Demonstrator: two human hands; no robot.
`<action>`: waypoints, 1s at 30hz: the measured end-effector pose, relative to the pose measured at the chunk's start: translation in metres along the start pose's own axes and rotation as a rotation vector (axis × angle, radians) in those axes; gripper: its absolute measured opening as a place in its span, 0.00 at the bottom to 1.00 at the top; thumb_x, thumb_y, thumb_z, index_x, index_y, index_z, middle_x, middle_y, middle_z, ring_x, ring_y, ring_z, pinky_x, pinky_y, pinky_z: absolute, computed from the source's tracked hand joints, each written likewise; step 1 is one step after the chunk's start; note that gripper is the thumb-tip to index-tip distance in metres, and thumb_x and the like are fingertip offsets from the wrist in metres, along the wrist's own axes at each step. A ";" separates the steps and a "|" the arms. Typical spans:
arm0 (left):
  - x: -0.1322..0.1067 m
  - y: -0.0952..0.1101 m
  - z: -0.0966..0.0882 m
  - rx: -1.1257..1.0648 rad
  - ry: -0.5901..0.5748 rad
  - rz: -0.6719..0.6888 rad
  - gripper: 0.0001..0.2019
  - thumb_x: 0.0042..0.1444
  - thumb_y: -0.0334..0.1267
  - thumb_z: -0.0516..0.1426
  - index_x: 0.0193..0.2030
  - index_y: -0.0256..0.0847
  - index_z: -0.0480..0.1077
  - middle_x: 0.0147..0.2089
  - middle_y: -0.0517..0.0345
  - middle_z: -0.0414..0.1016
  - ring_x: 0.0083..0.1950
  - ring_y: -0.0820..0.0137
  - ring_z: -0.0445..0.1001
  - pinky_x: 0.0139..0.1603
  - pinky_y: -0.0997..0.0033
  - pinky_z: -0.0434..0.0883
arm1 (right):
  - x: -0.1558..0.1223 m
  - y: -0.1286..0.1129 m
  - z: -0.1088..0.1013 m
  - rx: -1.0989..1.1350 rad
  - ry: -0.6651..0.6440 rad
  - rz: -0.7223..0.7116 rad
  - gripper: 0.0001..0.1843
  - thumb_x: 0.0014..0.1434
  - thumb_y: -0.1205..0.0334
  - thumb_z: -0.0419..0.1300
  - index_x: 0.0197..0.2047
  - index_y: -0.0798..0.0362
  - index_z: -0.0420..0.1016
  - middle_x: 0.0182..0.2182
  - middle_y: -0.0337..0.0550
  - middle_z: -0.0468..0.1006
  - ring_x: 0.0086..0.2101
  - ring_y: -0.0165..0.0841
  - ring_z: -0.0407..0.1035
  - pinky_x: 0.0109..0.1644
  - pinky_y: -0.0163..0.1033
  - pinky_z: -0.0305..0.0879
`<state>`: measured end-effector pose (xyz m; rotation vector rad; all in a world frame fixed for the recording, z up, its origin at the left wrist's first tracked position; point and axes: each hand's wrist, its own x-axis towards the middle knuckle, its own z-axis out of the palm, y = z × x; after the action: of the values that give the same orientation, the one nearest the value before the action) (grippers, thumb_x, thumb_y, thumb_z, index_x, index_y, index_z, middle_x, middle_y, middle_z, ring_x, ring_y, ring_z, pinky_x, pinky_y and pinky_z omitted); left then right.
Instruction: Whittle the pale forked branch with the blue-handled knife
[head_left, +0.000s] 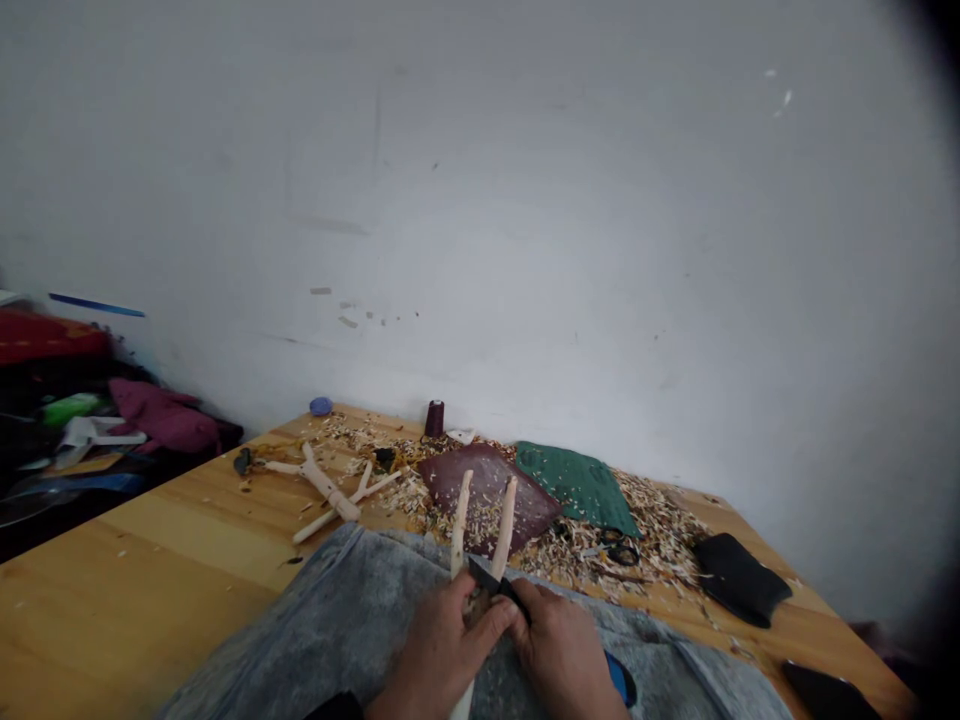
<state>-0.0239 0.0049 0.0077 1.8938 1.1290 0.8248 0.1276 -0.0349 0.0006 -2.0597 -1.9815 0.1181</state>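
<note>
My left hand (442, 650) grips a peeled, forked wooden branch (460, 520) low on its stem, with both pale prongs pointing up and away from me. My right hand (562, 655) is shut on a black-bladed knife (487, 577), whose edge rests against the fork near its crotch. The knife's handle is hidden inside my fingers. Both hands sit close together above a grey apron (337, 620) on my lap. The stem's lower end pokes out below my left hand.
A wooden table (150, 590) holds shavings, another forked branch (321, 482), a dark red leather piece (487, 495), green cloth (577, 487), scissors (621, 548), a black pouch (739, 578) and a thread spool (434, 419). A white wall stands behind; clutter lies far left.
</note>
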 end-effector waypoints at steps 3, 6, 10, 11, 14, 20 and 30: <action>0.000 0.003 -0.002 -0.003 -0.012 0.006 0.13 0.55 0.47 0.55 0.36 0.39 0.73 0.31 0.58 0.77 0.34 0.68 0.74 0.33 0.74 0.64 | 0.001 0.000 0.000 0.007 -0.004 0.001 0.14 0.67 0.54 0.49 0.41 0.48 0.73 0.35 0.42 0.81 0.36 0.38 0.76 0.34 0.34 0.59; 0.000 0.003 -0.003 -0.010 -0.014 0.016 0.14 0.54 0.48 0.56 0.36 0.39 0.73 0.30 0.59 0.77 0.32 0.69 0.73 0.33 0.74 0.63 | 0.000 0.001 -0.001 0.025 -0.003 -0.008 0.14 0.67 0.53 0.49 0.40 0.48 0.73 0.34 0.41 0.81 0.36 0.37 0.76 0.33 0.34 0.59; 0.002 -0.002 -0.002 -0.052 -0.032 0.026 0.14 0.54 0.48 0.56 0.37 0.40 0.74 0.28 0.62 0.76 0.30 0.71 0.70 0.31 0.75 0.62 | 0.000 0.002 0.000 0.033 0.006 -0.015 0.15 0.67 0.51 0.48 0.39 0.48 0.74 0.34 0.41 0.81 0.36 0.38 0.76 0.33 0.34 0.59; 0.002 -0.003 -0.001 -0.066 -0.039 0.027 0.13 0.54 0.47 0.56 0.37 0.40 0.74 0.28 0.63 0.76 0.30 0.71 0.70 0.30 0.76 0.61 | 0.000 0.002 0.000 0.026 0.007 -0.010 0.15 0.67 0.52 0.48 0.39 0.48 0.73 0.34 0.42 0.81 0.36 0.38 0.76 0.33 0.34 0.59; 0.002 -0.005 0.000 -0.071 -0.046 0.006 0.14 0.54 0.47 0.56 0.34 0.39 0.75 0.26 0.63 0.75 0.28 0.72 0.68 0.29 0.76 0.60 | 0.000 0.001 0.002 -0.010 0.006 0.005 0.14 0.66 0.53 0.49 0.40 0.48 0.73 0.35 0.42 0.81 0.36 0.39 0.76 0.33 0.35 0.59; 0.002 -0.002 -0.001 -0.043 -0.030 -0.047 0.14 0.52 0.47 0.56 0.32 0.38 0.75 0.23 0.63 0.72 0.26 0.72 0.66 0.27 0.75 0.57 | -0.001 -0.001 0.004 -0.073 0.030 0.024 0.12 0.66 0.56 0.50 0.41 0.49 0.73 0.34 0.42 0.81 0.35 0.38 0.76 0.32 0.34 0.59; 0.002 -0.001 -0.001 -0.075 -0.006 -0.024 0.14 0.52 0.48 0.57 0.36 0.39 0.75 0.29 0.60 0.77 0.31 0.69 0.72 0.32 0.75 0.63 | 0.001 0.001 0.007 -0.042 0.064 0.020 0.14 0.66 0.53 0.48 0.41 0.47 0.73 0.34 0.42 0.81 0.35 0.37 0.76 0.31 0.34 0.59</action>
<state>-0.0240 0.0070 0.0079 1.8163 1.0999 0.8368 0.1268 -0.0327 -0.0057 -2.0827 -1.9415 0.0143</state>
